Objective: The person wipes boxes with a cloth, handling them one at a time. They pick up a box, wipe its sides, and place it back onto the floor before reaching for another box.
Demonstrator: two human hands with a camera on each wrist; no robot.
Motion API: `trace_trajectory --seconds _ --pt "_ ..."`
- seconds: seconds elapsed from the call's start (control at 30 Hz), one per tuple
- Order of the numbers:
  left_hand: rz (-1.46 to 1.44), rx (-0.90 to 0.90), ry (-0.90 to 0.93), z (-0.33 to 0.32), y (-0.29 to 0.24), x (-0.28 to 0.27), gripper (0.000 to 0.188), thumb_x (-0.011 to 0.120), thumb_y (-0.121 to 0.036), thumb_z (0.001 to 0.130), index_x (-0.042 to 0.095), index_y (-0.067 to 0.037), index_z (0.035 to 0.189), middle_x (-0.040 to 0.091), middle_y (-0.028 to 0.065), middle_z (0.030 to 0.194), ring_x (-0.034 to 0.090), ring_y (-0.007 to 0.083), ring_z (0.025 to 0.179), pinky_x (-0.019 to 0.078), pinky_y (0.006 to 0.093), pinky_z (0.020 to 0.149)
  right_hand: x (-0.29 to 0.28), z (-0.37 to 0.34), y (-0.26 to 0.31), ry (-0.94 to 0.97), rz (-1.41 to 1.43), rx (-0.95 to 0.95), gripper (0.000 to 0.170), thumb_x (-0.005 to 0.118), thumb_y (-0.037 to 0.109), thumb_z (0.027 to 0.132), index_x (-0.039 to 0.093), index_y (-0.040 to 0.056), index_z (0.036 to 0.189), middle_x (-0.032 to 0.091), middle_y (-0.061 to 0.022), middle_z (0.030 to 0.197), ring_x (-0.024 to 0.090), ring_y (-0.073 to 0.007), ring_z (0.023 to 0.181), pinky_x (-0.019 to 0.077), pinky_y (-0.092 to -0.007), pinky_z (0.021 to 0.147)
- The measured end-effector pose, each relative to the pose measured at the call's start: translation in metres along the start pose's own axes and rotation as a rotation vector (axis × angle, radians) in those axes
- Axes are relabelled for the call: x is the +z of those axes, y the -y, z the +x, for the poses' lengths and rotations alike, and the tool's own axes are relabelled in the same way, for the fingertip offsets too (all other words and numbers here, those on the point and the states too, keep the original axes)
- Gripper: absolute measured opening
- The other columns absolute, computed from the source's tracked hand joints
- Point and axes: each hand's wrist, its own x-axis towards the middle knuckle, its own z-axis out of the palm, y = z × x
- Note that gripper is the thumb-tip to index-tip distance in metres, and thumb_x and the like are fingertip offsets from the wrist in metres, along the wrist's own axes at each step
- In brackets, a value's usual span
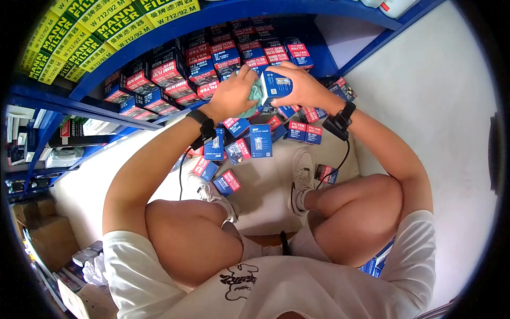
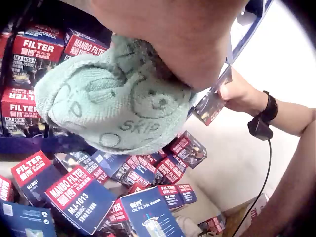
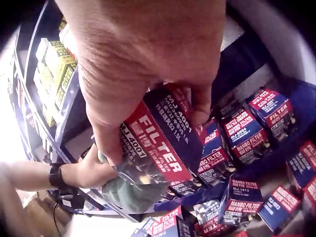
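Observation:
My right hand (image 1: 304, 87) grips a blue, red and black oil filter box (image 3: 165, 136), thumb on one side and fingers on the other. "MJ 4001" is printed on it in the right wrist view. My left hand (image 1: 232, 94) holds a pale green cloth (image 2: 118, 106) with "SKIP" and dark outline drawings on it. In the head view the cloth (image 1: 256, 98) bunches beside the left face of the box, with both hands raised before the shelf. Part of the cloth is hidden behind my right hand and the box in the right wrist view.
Stacked filter boxes (image 1: 199, 66) fill the blue shelf (image 1: 324, 53) ahead. Loose boxes (image 1: 261, 141) lie on the floor between the shelf and my shoes (image 1: 303, 173). Yellow-green filter boxes (image 1: 101, 32) stand on the upper shelf. A white wall (image 1: 425, 106) rises at the right.

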Motion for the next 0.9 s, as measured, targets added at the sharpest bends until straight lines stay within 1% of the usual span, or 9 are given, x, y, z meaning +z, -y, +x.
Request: trace_trajectory --seconds 0.23,0.43,0.5,0.53,0.63,0.77,0.83,0.87,0.9 --pt "-0.093 0.158 0.045 0.000 -0.010 -0.012 0.056 0.079 -0.016 0.071 0.050 -0.006 0.118 0.050 0.0163 0.116 0.058 0.0410 0.106 0.0513 0.0480 0.086 0.007 0.000 -0.020 -0.049 -0.010 -0.022 0.082 0.088 0.028 0.065 0.056 0.0003 0.135 0.058 -0.0179 0.119 0.059 -0.0326 0.111 0.0474 -0.0377 0.098" --pt "-0.041 0.043 -0.037 -0.001 0.012 -0.004 0.055 0.078 -0.017 0.073 0.050 -0.006 0.119 0.051 0.0157 0.118 0.058 0.0406 0.109 0.0512 0.0481 0.086 0.004 -0.002 0.000 0.093 0.094 -0.003 0.080 0.087 0.027 0.069 0.053 -0.0004 0.137 0.058 -0.0161 0.119 0.059 -0.0314 0.108 0.0470 -0.0381 0.097" --pt "0.011 -0.009 0.007 -0.003 0.019 -0.001 0.053 0.077 -0.019 0.075 0.050 -0.006 0.118 0.051 0.0151 0.119 0.058 0.0402 0.109 0.0513 0.0484 0.087 0.003 -0.003 0.002 0.004 -0.243 -0.130 0.078 0.085 0.033 0.071 0.055 -0.0011 0.134 0.059 -0.0184 0.119 0.059 -0.0318 0.108 0.0469 -0.0382 0.097" --pt "0.011 -0.008 0.005 -0.004 0.020 -0.001 0.053 0.077 -0.019 0.075 0.050 -0.006 0.118 0.051 0.0151 0.119 0.058 0.0402 0.109 0.0513 0.0484 0.087 0.002 -0.004 0.001 0.004 -0.245 -0.130 0.078 0.085 0.033 0.071 0.055 -0.0011 0.134 0.059 -0.0184 0.119 0.059 -0.0318 0.108 0.0469 -0.0382 0.097" --pt "-0.002 -0.052 0.101 -0.009 0.018 -0.005 0.052 0.077 -0.020 0.076 0.049 -0.006 0.118 0.051 0.0149 0.120 0.058 0.0404 0.109 0.0516 0.0484 0.087 -0.002 -0.003 -0.007 -0.027 -0.218 0.057 0.076 0.084 0.037 0.072 0.055 -0.0009 0.131 0.061 -0.0208 0.119 0.059 -0.0321 0.111 0.0464 -0.0393 0.098" --pt "-0.122 -0.031 0.160 -0.012 0.010 -0.004 0.053 0.077 -0.018 0.076 0.048 -0.008 0.120 0.050 0.0152 0.120 0.058 0.0415 0.109 0.0516 0.0477 0.087 0.000 -0.002 -0.014 0.002 -0.050 0.158 0.078 0.084 0.028 0.072 0.045 0.0008 0.134 0.057 -0.0228 0.127 0.056 -0.0347 0.120 0.0448 -0.0406 0.102" --pt "-0.199 0.102 0.071 -0.011 0.004 -0.005 0.054 0.077 -0.016 0.075 0.048 -0.008 0.120 0.050 0.0151 0.119 0.058 0.0417 0.108 0.0512 0.0476 0.086 0.002 -0.003 -0.011 0.033 0.019 0.132 0.080 0.084 0.022 0.072 0.042 0.0016 0.137 0.052 -0.0227 0.133 0.054 -0.0361 0.123 0.0444 -0.0410 0.103" --pt "-0.214 0.123 0.049 -0.011 0.001 -0.007 0.054 0.077 -0.015 0.073 0.049 -0.008 0.119 0.050 0.0154 0.117 0.058 0.0422 0.106 0.0510 0.0474 0.086 0.009 -0.005 -0.017 -0.078 -0.025 -0.043 0.081 0.085 0.018 0.070 0.042 0.0024 0.138 0.051 -0.0205 0.131 0.053 -0.0372 0.123 0.0440 -0.0412 0.103" --pt "-0.215 0.124 0.048 -0.011 -0.001 -0.007 0.054 0.077 -0.015 0.073 0.049 -0.008 0.119 0.050 0.0154 0.117 0.058 0.0422 0.106 0.0510 0.0474 0.086 0.010 -0.004 -0.017 -0.078 -0.026 -0.042 0.081 0.085 0.018 0.070 0.042 0.0024 0.138 0.051 -0.0205 0.131 0.053 -0.0372 0.123 0.0440 -0.0412 0.103"
